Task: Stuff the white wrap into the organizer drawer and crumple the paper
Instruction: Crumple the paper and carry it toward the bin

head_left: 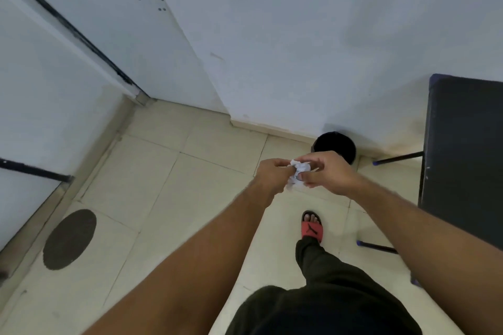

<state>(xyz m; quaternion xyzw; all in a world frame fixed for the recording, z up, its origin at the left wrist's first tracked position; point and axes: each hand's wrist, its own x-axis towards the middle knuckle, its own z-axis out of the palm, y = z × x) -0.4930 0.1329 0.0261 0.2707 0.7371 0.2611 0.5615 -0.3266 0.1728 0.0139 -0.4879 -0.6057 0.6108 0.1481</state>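
We are at the crumpling step: the paper (299,171) is already a small white wad pinched between our two hands, held out over the tiled floor (174,190) just on the near side of the black bin (335,145) that stands against the wall. Our left hand (273,175) curls its fingers closed around the wad's lower left, and our right hand (328,171) closes thumb and fingertips on its right side. The wad looks lumpy, with no clear long axis; if anything it runs slightly from upper right down to lower left, toward the left palm. No organizer drawer or white wrap shows here. Next, we judge, the hands need to squeeze the ball tighter together, and the bin just beyond looks like the likely drop.
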